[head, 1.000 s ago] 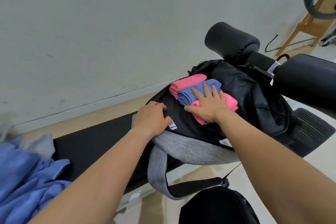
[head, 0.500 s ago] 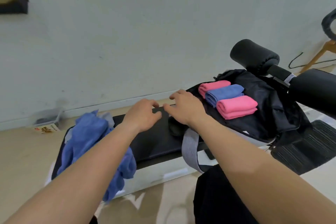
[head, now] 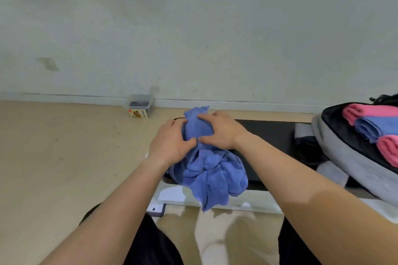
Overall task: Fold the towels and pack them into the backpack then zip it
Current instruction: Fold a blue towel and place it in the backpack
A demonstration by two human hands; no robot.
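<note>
A crumpled blue towel lies in a heap on the left end of a black padded bench. My left hand and my right hand both grip the top of this heap, thumbs nearly touching. At the right edge the black and grey backpack lies open on the bench. Three folded towels rest on it in a row: a pink one, a blue one and another pink one, partly cut off by the frame.
A small plastic box with a printed label stands on the wooden floor by the white wall. The bench's white base runs along below the pad. My dark-clothed legs show at the bottom.
Both hands left the backpack and moved left to the crumpled blue towel, which they now grip. The view swung left, so the backpack with its folded towels slid to the right edge.
</note>
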